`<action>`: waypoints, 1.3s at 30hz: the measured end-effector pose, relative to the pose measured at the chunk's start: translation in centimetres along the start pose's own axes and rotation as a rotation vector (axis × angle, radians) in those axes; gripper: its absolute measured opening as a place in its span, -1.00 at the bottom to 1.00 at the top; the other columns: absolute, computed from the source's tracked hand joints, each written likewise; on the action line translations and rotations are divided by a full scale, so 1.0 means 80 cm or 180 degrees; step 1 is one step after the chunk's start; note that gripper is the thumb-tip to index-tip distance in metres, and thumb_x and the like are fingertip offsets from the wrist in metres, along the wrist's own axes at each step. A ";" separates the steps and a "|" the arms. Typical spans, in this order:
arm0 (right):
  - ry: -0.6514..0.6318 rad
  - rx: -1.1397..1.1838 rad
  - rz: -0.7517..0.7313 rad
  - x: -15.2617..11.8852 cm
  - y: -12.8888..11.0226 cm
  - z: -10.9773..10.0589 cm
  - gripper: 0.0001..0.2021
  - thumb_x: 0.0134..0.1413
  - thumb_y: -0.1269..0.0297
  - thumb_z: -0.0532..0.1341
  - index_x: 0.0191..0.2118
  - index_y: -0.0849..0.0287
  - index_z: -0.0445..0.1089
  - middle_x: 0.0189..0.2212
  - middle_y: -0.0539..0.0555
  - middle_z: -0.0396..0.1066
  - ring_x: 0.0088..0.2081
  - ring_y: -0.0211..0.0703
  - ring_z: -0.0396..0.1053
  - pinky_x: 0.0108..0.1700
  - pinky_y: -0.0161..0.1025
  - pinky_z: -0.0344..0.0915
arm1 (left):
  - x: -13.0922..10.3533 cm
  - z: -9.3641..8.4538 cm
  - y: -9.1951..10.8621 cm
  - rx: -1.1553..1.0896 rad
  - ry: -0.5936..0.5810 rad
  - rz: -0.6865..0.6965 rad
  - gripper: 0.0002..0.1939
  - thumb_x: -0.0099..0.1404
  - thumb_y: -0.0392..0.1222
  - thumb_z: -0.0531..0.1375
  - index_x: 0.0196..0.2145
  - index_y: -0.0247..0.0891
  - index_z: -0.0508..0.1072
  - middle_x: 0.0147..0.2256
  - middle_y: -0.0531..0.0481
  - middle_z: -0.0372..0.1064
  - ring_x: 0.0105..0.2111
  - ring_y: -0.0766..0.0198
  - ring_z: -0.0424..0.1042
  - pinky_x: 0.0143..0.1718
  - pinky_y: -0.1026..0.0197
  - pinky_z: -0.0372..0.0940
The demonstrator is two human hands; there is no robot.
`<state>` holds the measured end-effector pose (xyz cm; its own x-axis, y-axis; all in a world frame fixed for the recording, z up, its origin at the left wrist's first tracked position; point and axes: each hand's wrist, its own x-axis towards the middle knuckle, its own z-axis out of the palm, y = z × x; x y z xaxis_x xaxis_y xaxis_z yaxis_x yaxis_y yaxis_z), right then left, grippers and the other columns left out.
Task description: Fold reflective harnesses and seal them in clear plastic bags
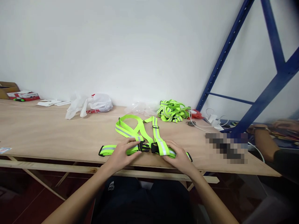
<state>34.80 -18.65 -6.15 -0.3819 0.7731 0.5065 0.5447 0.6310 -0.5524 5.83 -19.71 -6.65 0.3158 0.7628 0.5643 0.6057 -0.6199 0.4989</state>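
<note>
Head — unfastened buckle (154, 148) between left grip (122, 153), right grip (179, 156)

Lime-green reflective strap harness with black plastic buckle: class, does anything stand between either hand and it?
Nothing visible does: the left hand grips the harness by the pronged buckle half, the right hand its webbing beside the socket half.

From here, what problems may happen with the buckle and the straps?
The pronged buckle half and the socket half are not joined; meeting crookedly, they might jam. The green straps loop and overlap behind them, so a twist could go unnoticed. Under the left hand and right hand, straps lie near the front edge of the table, so one might slip off.
</note>
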 end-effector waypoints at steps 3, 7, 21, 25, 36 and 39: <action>0.0021 -0.0032 -0.0029 0.001 -0.004 0.002 -0.68 0.06 0.31 0.25 -0.02 0.09 0.41 -0.02 0.15 0.48 0.01 0.05 0.44 0.05 -0.06 0.37 | -0.001 0.002 0.001 -0.0014 -0.0033 0.0008 -0.61 0.35 0.02 0.21 0.07 -0.15 0.52 0.05 -0.14 0.44 0.05 0.06 0.44 0.10 0.04 0.34; 0.0077 -0.0043 -0.0072 0.001 -0.007 0.002 -0.70 0.05 0.31 0.25 -0.04 0.09 0.43 -0.03 0.15 0.49 0.00 0.05 0.45 0.02 -0.07 0.39 | -0.001 0.003 0.003 -0.0026 0.0001 0.0001 -0.62 0.36 0.01 0.21 0.06 -0.15 0.53 0.04 -0.13 0.45 0.04 0.06 0.45 0.09 0.05 0.36; 0.0131 -0.0039 -0.0135 -0.002 -0.015 0.003 -0.70 0.08 0.29 0.27 -0.03 0.09 0.45 -0.02 0.16 0.51 0.00 0.07 0.46 0.04 -0.05 0.40 | -0.003 0.000 0.004 -0.0041 0.0001 -0.0002 -0.64 0.35 0.03 0.23 0.03 -0.14 0.54 0.01 -0.11 0.48 0.01 0.07 0.47 0.06 0.07 0.36; 0.0105 -0.0055 -0.0218 -0.002 -0.018 0.004 -0.71 0.07 0.31 0.27 -0.05 0.08 0.47 -0.04 0.16 0.52 0.00 0.07 0.47 0.03 -0.06 0.41 | -0.005 0.000 0.003 -0.0097 -0.0051 0.0111 -0.64 0.35 0.01 0.23 0.03 -0.14 0.54 0.00 -0.13 0.47 0.00 0.09 0.47 0.05 0.09 0.37; -0.0115 0.0033 -0.0195 -0.004 -0.030 0.015 -0.69 0.11 0.34 0.28 0.00 0.05 0.44 0.04 0.14 0.48 0.08 0.05 0.42 0.09 -0.05 0.38 | -0.009 0.004 0.006 -0.0148 -0.0098 0.0265 -0.65 0.32 0.00 0.27 0.00 -0.18 0.54 -0.06 -0.13 0.46 -0.05 0.11 0.48 -0.01 0.13 0.39; -0.0108 -0.0003 -0.0218 -0.006 -0.028 0.019 -0.68 0.12 0.33 0.28 0.02 0.04 0.43 0.03 0.14 0.48 0.06 0.05 0.44 0.08 -0.06 0.39 | -0.009 0.003 0.007 -0.0162 -0.0123 0.0277 -0.66 0.32 0.01 0.27 -0.01 -0.18 0.54 -0.11 -0.11 0.45 -0.09 0.13 0.47 -0.04 0.15 0.38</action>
<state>32.64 -20.34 -6.14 -0.4435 0.7298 0.5203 0.5170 0.6825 -0.5167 6.14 -20.56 -6.96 0.3941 0.7116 0.5816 0.5373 -0.6918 0.4824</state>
